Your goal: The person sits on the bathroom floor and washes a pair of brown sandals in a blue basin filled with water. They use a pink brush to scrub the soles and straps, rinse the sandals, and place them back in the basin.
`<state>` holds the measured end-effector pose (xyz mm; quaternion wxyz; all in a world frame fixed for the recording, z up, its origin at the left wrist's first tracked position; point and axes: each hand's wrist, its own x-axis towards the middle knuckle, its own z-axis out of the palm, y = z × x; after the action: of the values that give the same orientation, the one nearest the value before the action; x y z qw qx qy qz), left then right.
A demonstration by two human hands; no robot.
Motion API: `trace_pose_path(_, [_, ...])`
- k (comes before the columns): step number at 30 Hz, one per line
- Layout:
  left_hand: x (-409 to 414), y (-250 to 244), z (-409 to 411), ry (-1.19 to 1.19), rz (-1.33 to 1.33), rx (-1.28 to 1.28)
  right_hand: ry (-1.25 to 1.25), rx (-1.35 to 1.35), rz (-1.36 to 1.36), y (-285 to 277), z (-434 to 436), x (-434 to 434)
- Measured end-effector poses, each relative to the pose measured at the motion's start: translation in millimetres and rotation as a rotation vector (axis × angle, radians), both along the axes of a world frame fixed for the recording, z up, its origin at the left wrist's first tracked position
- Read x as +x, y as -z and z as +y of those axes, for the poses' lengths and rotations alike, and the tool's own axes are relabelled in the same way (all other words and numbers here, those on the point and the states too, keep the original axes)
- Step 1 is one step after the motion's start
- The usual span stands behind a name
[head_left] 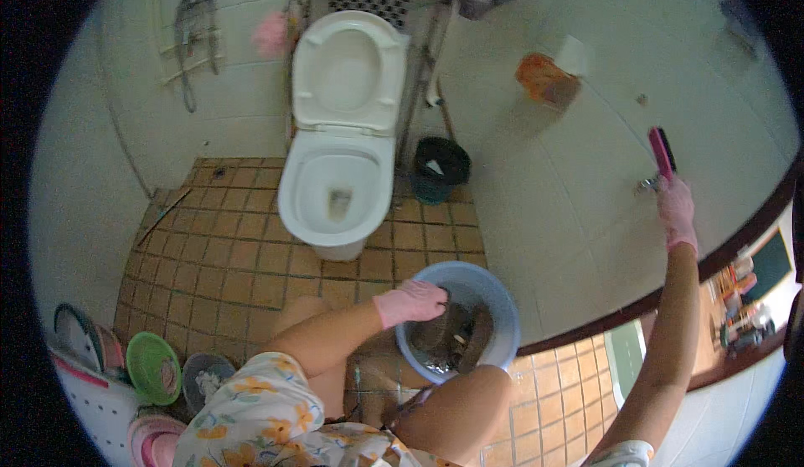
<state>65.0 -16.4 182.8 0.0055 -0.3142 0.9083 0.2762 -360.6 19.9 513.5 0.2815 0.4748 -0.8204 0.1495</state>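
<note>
In the head view, my right hand point(677, 206), in a pink rubber glove, is raised at the right by the wall. It grips a pink-handled brush point(661, 150) with dark bristles, held beside a small metal tap point(647, 184). My left hand point(411, 302), gloved the same way, reaches over the near-left rim of a light blue basin point(512, 335). Its fingers are curled on the end of a dark, wet shoe point(433, 330). A second brownish shoe point(478, 336) lies to the right in dark water. My left fingertips are partly hidden.
A white toilet point(295, 212) with raised lid stands ahead, beside a dark waste bin point(441, 175). Green point(139, 366) and grey point(191, 388) basins sit at lower left. An orange bag point(537, 76) hangs on the wall. Brown tiles point(239, 266) cover the floor; a doorway opens at right.
</note>
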Motion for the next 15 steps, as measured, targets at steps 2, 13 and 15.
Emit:
trace_pose_path(2, [4,26,-6,-0.030,0.091,-0.079,0.043,-0.035,-0.121,4,-22,-18])
trace_pose_path(13, [7,29,-27,-0.003,-0.065,-0.074,0.246,0.106,0.032,18,-116,-7])
trace_pose_path(15, [8,26,-30,0.002,-0.051,-0.061,0.264,0.118,0.055,12,-125,10])
